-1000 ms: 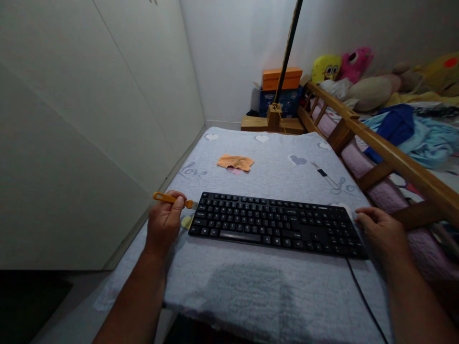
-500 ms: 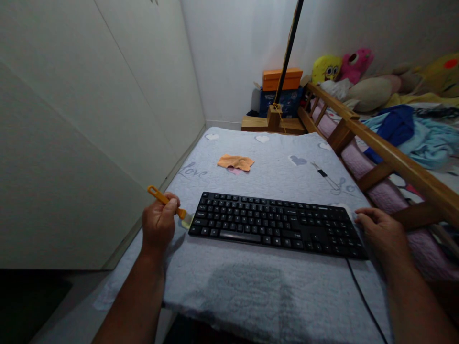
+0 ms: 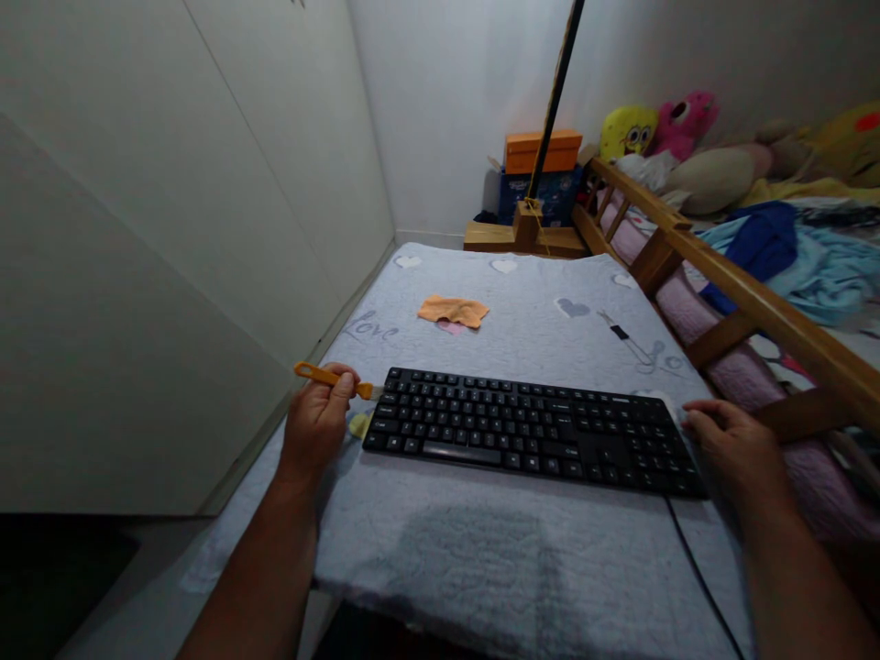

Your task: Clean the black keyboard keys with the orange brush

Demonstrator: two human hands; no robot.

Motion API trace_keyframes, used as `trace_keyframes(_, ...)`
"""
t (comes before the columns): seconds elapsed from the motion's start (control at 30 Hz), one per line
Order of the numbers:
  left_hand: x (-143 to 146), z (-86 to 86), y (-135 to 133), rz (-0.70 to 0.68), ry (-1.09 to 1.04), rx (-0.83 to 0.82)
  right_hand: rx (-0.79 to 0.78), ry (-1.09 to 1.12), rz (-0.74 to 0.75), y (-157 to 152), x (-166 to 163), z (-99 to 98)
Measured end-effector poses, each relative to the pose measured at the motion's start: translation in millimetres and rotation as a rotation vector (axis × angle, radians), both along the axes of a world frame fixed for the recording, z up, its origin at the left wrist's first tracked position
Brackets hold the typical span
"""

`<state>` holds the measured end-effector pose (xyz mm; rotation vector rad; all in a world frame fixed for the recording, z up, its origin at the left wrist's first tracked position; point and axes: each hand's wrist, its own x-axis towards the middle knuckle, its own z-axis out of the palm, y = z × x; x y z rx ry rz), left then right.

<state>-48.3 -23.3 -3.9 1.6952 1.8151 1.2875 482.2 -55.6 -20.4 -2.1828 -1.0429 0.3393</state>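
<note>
A black keyboard (image 3: 529, 433) lies across a pale blue quilted cover (image 3: 495, 550). My left hand (image 3: 317, 423) is closed round a small orange-handled brush (image 3: 323, 375), whose bristles touch the keyboard's far left corner. A small yellowish thing (image 3: 358, 425) lies on the cover just beside that hand. My right hand (image 3: 732, 446) rests against the keyboard's right end, fingers curled on its edge. The keyboard's black cable (image 3: 694, 564) runs toward me from under that hand.
An orange cloth (image 3: 452, 311) lies farther back on the cover, a small dark tool (image 3: 622, 334) to its right. A wooden bed rail (image 3: 729, 275) runs along the right, with clothes and soft toys behind it. White wall panels close the left side. Boxes (image 3: 540, 170) stand at the back.
My left hand has lifted the brush from the keyboard's left edge back up to its far left corner, the handle now more level. My right hand has stayed put.
</note>
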Motion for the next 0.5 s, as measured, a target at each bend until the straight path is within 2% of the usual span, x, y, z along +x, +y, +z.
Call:
trace_keyframes(0.37,-5.2,0.1,-3.4,-0.061,-0.089,-0.013,-0.011,0.009,-0.001,0.4,3.2,-1.5)
trace_keyframes(0.5,-3.5,4.4,-4.9,-0.046,-0.227,-0.019,-0.002,0.022,0.007,-0.1,5.1,-3.4)
